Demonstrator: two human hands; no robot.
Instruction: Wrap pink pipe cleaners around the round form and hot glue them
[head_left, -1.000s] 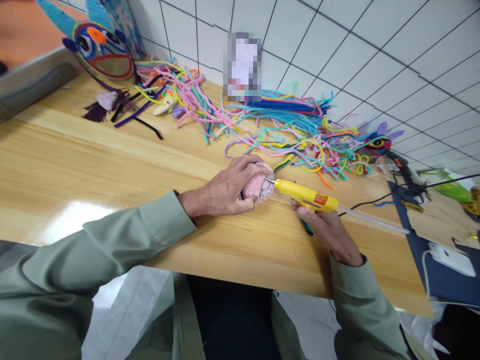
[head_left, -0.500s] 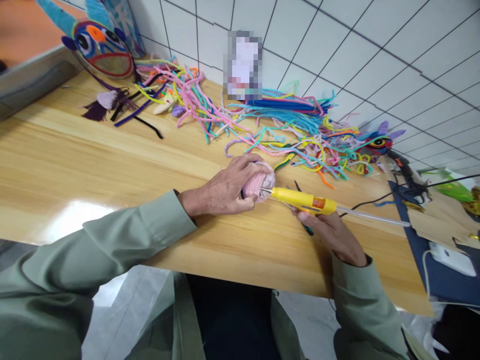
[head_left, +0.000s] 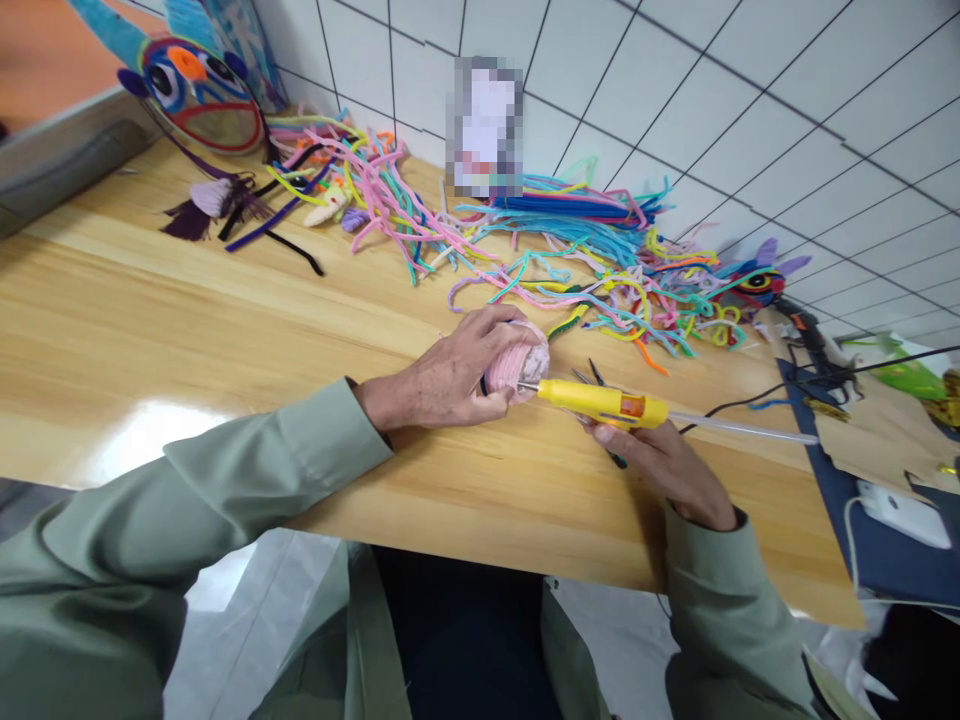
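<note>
My left hand (head_left: 450, 375) is curled round a pink coiled pipe-cleaner piece (head_left: 517, 362), holding it down on the wooden table (head_left: 187, 320). My right hand (head_left: 664, 465) grips a yellow glue gun (head_left: 604, 402) from below. The gun's metal tip touches the lower right side of the pink piece. A clear glue stick (head_left: 750, 430) sticks out of the gun's back. Scissors (head_left: 600, 385) lie partly hidden under the gun.
A heap of coloured pipe cleaners (head_left: 570, 260) runs along the tiled wall. A blue fish-shaped craft (head_left: 195, 85) stands at the far left, a smaller one (head_left: 761, 283) at the right. A black cable (head_left: 825, 380), dark mat (head_left: 885, 520) and white adapter (head_left: 904, 512) lie right.
The glue gun's tip has slid down along the right side of the pink piece, and my right hand has moved slightly toward me. My left hand stays in place.
</note>
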